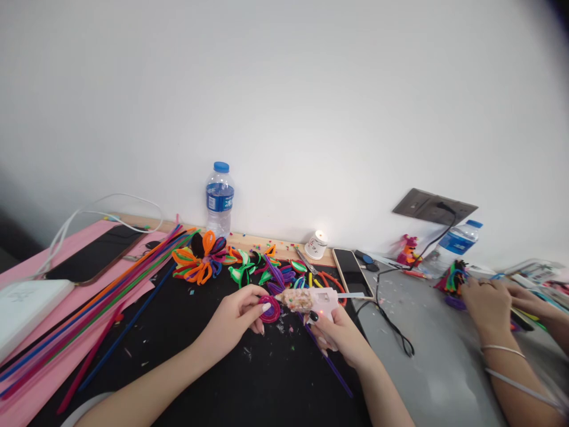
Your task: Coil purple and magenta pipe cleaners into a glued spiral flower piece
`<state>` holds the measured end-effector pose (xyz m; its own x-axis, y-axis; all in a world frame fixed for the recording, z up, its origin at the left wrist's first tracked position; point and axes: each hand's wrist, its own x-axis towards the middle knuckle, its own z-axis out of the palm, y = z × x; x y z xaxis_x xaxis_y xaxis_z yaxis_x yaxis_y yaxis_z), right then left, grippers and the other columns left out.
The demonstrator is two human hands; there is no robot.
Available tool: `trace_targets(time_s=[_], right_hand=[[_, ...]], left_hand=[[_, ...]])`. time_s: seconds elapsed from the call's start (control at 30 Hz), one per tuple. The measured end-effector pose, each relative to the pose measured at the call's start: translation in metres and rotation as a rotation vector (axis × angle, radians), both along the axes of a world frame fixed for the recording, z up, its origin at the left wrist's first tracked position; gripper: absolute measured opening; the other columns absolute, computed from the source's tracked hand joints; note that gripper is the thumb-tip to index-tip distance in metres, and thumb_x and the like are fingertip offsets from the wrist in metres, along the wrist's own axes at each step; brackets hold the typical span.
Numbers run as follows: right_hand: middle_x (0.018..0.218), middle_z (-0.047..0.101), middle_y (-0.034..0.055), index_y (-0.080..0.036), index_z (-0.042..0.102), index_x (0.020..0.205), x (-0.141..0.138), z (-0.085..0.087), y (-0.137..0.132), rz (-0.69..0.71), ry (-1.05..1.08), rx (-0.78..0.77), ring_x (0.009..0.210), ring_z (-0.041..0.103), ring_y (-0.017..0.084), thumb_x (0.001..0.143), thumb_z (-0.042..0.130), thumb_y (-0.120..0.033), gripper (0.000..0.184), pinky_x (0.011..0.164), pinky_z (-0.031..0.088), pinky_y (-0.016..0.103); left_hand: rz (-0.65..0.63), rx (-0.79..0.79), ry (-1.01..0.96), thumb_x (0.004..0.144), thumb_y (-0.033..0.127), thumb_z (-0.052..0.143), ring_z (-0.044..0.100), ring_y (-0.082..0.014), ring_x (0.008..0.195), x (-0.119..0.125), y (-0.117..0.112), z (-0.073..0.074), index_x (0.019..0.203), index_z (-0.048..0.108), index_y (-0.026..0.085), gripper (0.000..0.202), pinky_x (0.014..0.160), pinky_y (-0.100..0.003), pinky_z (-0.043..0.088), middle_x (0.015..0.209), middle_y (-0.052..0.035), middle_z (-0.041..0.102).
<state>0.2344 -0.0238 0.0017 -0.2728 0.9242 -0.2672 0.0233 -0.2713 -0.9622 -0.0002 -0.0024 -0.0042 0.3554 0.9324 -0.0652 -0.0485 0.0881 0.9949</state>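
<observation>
My left hand (237, 317) pinches a small purple and magenta pipe-cleaner coil (269, 309) just above the black mat (200, 362). My right hand (340, 335) grips a pink glue gun (311, 300) whose nozzle points left at the coil, a small red light showing on its body. Both hands are closed. Behind them lie finished pipe-cleaner flowers (202, 258) in orange, green and purple.
Long pipe cleaners (102, 302) lie on pink paper at left, beside a phone (95, 254) and a white box (24, 305). A water bottle (219, 200), a lit candle cup (316, 244) and another phone (352, 271) stand behind. A co-worker's hands (486, 302) work at right.
</observation>
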Motion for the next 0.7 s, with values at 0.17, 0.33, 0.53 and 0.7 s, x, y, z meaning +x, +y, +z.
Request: trace_targets(time_s=[0.17, 0.33, 0.53, 0.7], right_hand=[[0.046, 0.036, -0.0112, -0.017, 0.049, 0.087, 0.0003, -0.0002, -0.0003, 0.002, 0.004, -0.001, 0.034, 0.026, 0.003, 0.073, 0.065, -0.054, 0.042, 0.034, 0.025, 0.017], [0.047, 0.038, -0.0114, -0.017, 0.049, 0.092, 0.0018, -0.0013, -0.0005, -0.003, 0.009, -0.009, 0.034, 0.026, 0.003, 0.072, 0.065, -0.055, 0.045, 0.034, 0.024, 0.018], [0.045, 0.036, -0.0115, -0.017, 0.051, 0.092, 0.0007, 0.0017, -0.0012, -0.004, 0.006, -0.015, 0.033, 0.025, 0.003, 0.071, 0.065, -0.054, 0.045, 0.034, 0.022, 0.018], [0.045, 0.034, -0.0119, -0.016, 0.052, 0.099, -0.0015, 0.0074, -0.0026, -0.015, -0.008, -0.024, 0.034, 0.022, 0.003, 0.070, 0.066, -0.055, 0.051, 0.034, 0.019, 0.017]], left_hand=[[0.008, 0.009, 0.009, 0.079, 0.035, 0.056, 0.058, -0.0139, 0.050, -0.0010, -0.0006, -0.0005, 0.092, 0.055, 0.017, 0.022, 0.054, -0.027, 0.049, 0.061, 0.0018, 0.060], [0.010, 0.032, 0.023, 0.080, 0.035, 0.056, 0.058, -0.0141, 0.051, -0.0025, -0.0004, -0.0030, 0.093, 0.055, 0.017, 0.022, 0.055, -0.027, 0.050, 0.060, 0.0020, 0.060], [0.027, 0.044, 0.026, 0.081, 0.035, 0.055, 0.059, -0.0141, 0.051, -0.0020, 0.0009, -0.0035, 0.093, 0.055, 0.017, 0.022, 0.054, -0.027, 0.050, 0.061, 0.0014, 0.060], [0.050, 0.046, 0.012, 0.080, 0.034, 0.055, 0.059, -0.0143, 0.051, -0.0017, 0.0018, -0.0045, 0.093, 0.055, 0.017, 0.022, 0.054, -0.027, 0.050, 0.061, 0.0015, 0.061]])
